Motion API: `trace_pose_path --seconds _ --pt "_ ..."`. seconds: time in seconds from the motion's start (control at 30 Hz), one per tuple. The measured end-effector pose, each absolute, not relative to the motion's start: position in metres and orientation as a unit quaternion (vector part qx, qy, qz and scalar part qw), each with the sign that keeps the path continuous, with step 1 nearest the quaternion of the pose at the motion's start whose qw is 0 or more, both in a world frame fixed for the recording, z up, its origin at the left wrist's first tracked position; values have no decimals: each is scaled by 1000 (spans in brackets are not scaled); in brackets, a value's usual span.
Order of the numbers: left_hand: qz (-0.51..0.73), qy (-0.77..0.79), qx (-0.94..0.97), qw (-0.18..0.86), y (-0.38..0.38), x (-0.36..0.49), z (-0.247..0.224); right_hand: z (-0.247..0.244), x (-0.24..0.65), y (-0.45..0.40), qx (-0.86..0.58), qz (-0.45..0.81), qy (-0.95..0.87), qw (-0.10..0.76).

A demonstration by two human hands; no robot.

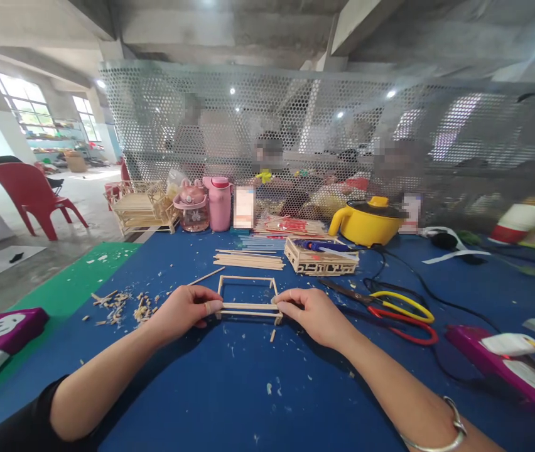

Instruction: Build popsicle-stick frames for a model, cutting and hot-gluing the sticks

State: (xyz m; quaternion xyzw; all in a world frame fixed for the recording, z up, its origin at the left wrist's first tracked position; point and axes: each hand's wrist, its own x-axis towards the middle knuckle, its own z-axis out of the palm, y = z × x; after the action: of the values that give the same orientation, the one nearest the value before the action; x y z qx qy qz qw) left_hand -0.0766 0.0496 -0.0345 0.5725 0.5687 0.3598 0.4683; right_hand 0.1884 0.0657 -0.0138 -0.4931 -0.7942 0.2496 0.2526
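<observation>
My left hand [187,309] pinches the left end of a small frame [248,306] built from thin wooden sticks. At the opposite end, the fingers of my right hand [313,312] are closed on the same frame. It rests on the blue table with a rectangle of sticks at the back and two parallel sticks along the front. Beyond it lie several loose wooden sticks [248,258]. A single stick [207,275] slants behind my left hand, and a short stick piece [272,336] lies before the frame.
Scissors [404,314] with red and yellow handles lie right of my right hand. A glue gun [321,246] tops a wooden stick box [319,260]. Behind stand a yellow pot [371,221], pink bottle [220,204] and larger stick model [140,210]. Stick scraps [114,306] lie left.
</observation>
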Motion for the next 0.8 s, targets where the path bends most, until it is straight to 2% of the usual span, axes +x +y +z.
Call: trace_pose_path --seconds 0.23,0.43,0.57,0.67,0.8 --pt "351 577 568 471 50 -74 -33 -8 189 64 -495 244 -802 229" --pt "357 557 517 543 48 -70 -32 -11 192 65 -490 240 -809 221" --pt "367 538 467 598 48 -70 -33 -19 192 68 -498 302 -773 252" --pt "380 547 415 619 47 -68 -33 -22 192 68 -513 376 -733 240" --pt "399 570 378 611 44 -61 -31 -21 194 69 -511 379 -740 218"
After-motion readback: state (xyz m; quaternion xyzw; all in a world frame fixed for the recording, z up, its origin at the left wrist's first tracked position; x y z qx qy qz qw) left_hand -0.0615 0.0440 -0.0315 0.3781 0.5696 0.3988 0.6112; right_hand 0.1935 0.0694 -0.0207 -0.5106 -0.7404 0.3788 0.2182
